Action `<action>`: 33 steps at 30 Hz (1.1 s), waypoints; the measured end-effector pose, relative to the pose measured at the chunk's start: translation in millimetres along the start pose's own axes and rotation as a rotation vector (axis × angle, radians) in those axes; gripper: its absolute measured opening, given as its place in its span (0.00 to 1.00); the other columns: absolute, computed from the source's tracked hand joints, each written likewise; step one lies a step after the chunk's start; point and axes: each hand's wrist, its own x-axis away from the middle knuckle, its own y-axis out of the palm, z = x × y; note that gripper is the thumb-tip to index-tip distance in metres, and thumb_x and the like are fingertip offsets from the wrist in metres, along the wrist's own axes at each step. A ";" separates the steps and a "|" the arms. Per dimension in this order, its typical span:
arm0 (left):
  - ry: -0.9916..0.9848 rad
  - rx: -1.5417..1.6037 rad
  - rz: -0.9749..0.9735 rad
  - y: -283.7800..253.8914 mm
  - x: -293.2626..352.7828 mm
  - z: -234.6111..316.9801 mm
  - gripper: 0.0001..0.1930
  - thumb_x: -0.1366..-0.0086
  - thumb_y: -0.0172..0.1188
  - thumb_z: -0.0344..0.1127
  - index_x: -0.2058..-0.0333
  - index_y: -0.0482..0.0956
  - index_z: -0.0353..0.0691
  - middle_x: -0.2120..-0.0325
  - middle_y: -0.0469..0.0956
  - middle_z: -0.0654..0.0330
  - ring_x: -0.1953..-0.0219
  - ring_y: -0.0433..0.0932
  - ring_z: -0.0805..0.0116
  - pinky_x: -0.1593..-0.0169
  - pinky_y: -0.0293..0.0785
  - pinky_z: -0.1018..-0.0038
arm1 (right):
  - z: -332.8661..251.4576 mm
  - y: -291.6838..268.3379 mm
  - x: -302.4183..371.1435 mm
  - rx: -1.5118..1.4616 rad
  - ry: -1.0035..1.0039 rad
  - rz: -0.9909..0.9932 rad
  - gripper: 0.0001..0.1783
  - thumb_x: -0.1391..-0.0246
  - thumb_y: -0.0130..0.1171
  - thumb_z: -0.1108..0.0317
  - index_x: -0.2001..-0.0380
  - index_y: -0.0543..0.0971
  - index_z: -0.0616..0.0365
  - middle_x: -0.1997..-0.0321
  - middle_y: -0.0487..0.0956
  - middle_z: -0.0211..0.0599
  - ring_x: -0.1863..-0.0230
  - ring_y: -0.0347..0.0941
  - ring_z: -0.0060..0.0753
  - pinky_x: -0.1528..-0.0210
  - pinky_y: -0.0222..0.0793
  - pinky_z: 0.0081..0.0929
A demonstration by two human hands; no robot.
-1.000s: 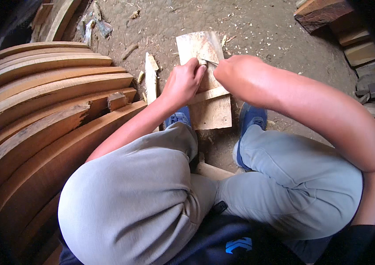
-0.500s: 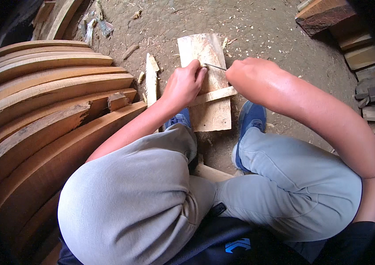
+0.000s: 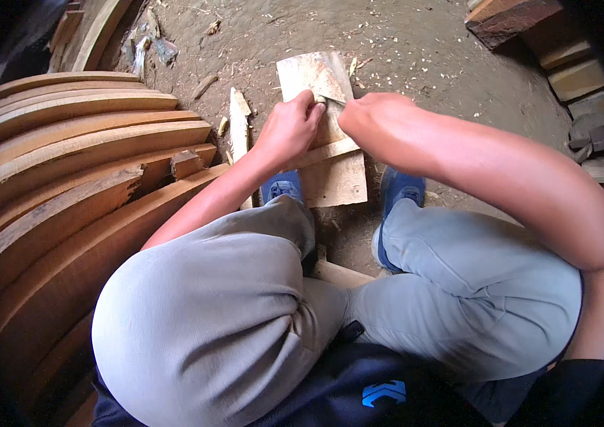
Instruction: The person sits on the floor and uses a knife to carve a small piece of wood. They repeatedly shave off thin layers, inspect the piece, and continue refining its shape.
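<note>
Two bare hands meet over one pale, flat, roughly rectangular wooden board (image 3: 334, 183) set between two blue shoes (image 3: 280, 188), as I watch from my distant post through the head camera. The left hand (image 3: 291, 129) is curled, its thumb and forefinger pinched on one small, pale, wood-like piece (image 3: 320, 99) over the far half of the board; whether the piece touches the board I cannot tell. The right hand (image 3: 373, 114) is closed in a fist around one thin, grey, metal-looking tool (image 3: 335, 101), its handle hidden from me. The tool's long axis lies crosswise, the visible end pointing left and slightly away, toward the pinched piece.

The board's long axis runs away from the wearer's two legs in light grey trousers (image 3: 202, 320), its far end leaning a little left. One narrow, pale wooden strip (image 3: 329, 151) crosses it on the near side of the hands. Just to the left, one long, splintered, pale wooden slat (image 3: 239, 128) points away across the brown earthen floor (image 3: 416, 71), where I see more light wood chips than I can count. At far left I count at least seven long brown wooden planks (image 3: 103, 135) stacked side by side, one small brown wooden block (image 3: 187, 164) among them.
</note>
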 end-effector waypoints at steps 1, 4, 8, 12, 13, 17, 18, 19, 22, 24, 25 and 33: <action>0.003 -0.004 0.016 0.5 1.4 -1.5 0.17 0.30 0.53 0.44 0.64 0.75 0.32 0.72 0.78 0.35 0.64 0.78 0.34 0.59 0.72 0.46 | 2.2 -0.8 -0.6 0.016 -0.010 0.016 0.10 0.61 0.68 0.77 0.69 0.85 0.63 0.65 0.85 0.51 0.58 0.84 0.45 0.59 0.81 0.39; -0.009 -0.001 0.082 4.2 5.7 -4.1 0.18 0.30 0.54 0.45 0.65 0.77 0.31 0.72 0.78 0.36 0.65 0.78 0.34 0.59 0.73 0.48 | 9.4 -0.3 -2.6 -0.010 0.024 0.012 0.11 0.60 0.67 0.78 0.68 0.85 0.63 0.63 0.85 0.52 0.57 0.84 0.46 0.59 0.81 0.40; -0.029 0.031 0.080 -1.1 2.4 -6.5 0.18 0.31 0.57 0.45 0.67 0.78 0.33 0.75 0.79 0.38 0.67 0.80 0.38 0.61 0.74 0.52 | 22.7 4.9 0.9 -0.066 0.049 0.056 0.10 0.58 0.65 0.79 0.67 0.85 0.65 0.61 0.84 0.55 0.56 0.83 0.48 0.58 0.80 0.41; -0.076 0.107 0.171 -0.3 5.8 -4.7 0.12 0.34 0.63 0.41 0.67 0.80 0.36 0.76 0.80 0.48 0.72 0.80 0.55 0.65 0.75 0.61 | 30.7 6.1 7.3 -0.109 0.043 0.110 0.09 0.55 0.62 0.80 0.67 0.85 0.65 0.61 0.84 0.55 0.56 0.83 0.49 0.58 0.80 0.41; -0.058 0.119 0.211 1.0 8.4 -3.2 0.11 0.35 0.64 0.40 0.65 0.80 0.37 0.75 0.80 0.52 0.73 0.79 0.63 0.67 0.74 0.65 | 30.1 5.4 9.3 -0.114 0.050 0.111 0.09 0.55 0.62 0.80 0.67 0.85 0.65 0.61 0.84 0.55 0.56 0.83 0.50 0.58 0.80 0.41; 0.098 0.182 0.314 8.7 8.1 -17.8 0.10 0.37 0.68 0.37 0.60 0.84 0.40 0.73 0.81 0.58 0.74 0.77 0.75 0.69 0.73 0.72 | 30.9 8.3 12.6 -0.145 0.024 0.067 0.10 0.52 0.55 0.81 0.67 0.83 0.68 0.65 0.83 0.58 0.59 0.82 0.54 0.58 0.79 0.43; 0.086 0.198 0.323 8.4 7.7 -15.6 0.10 0.38 0.68 0.37 0.61 0.85 0.41 0.73 0.80 0.57 0.73 0.78 0.71 0.68 0.74 0.71 | 31.7 10.6 12.5 -0.152 0.035 0.058 0.10 0.52 0.55 0.81 0.67 0.83 0.68 0.65 0.83 0.58 0.59 0.82 0.54 0.58 0.79 0.43; 0.073 0.214 0.330 7.8 8.1 -13.1 0.09 0.39 0.69 0.36 0.62 0.86 0.41 0.73 0.80 0.57 0.72 0.79 0.68 0.67 0.74 0.70 | 32.3 13.8 11.8 -0.160 0.046 0.050 0.10 0.52 0.55 0.81 0.67 0.83 0.68 0.65 0.83 0.58 0.59 0.82 0.54 0.58 0.79 0.43; 0.061 0.142 0.329 0.0 11.5 1.0 0.08 0.41 0.70 0.36 0.63 0.88 0.42 0.73 0.80 0.57 0.72 0.79 0.66 0.66 0.75 0.70 | 36.4 19.8 12.2 -0.155 0.026 0.052 0.10 0.53 0.55 0.81 0.67 0.83 0.68 0.65 0.83 0.58 0.59 0.82 0.55 0.58 0.79 0.43; 0.102 0.074 0.329 -0.7 11.9 0.4 0.09 0.41 0.70 0.37 0.62 0.89 0.43 0.72 0.81 0.57 0.72 0.79 0.68 0.66 0.75 0.72 | 37.6 21.9 13.1 -0.154 0.009 0.074 0.10 0.54 0.56 0.81 0.67 0.83 0.68 0.65 0.83 0.58 0.59 0.82 0.55 0.58 0.79 0.43; 0.141 0.050 0.333 1.2 11.7 -5.6 0.09 0.40 0.70 0.38 0.62 0.89 0.43 0.71 0.81 0.58 0.72 0.79 0.70 0.67 0.74 0.73 | 36.9 22.2 13.9 -0.160 0.007 0.091 0.10 0.54 0.56 0.81 0.67 0.83 0.68 0.65 0.83 0.58 0.59 0.82 0.55 0.58 0.79 0.43; 0.154 0.106 0.352 7.6 9.8 -11.6 0.09 0.42 0.72 0.36 0.63 0.89 0.42 0.69 0.84 0.58 0.72 0.79 0.73 0.68 0.74 0.75 | 30.6 12.8 18.8 -0.213 0.014 0.066 0.10 0.53 0.56 0.82 0.66 0.83 0.67 0.64 0.83 0.58 0.58 0.82 0.55 0.58 0.79 0.44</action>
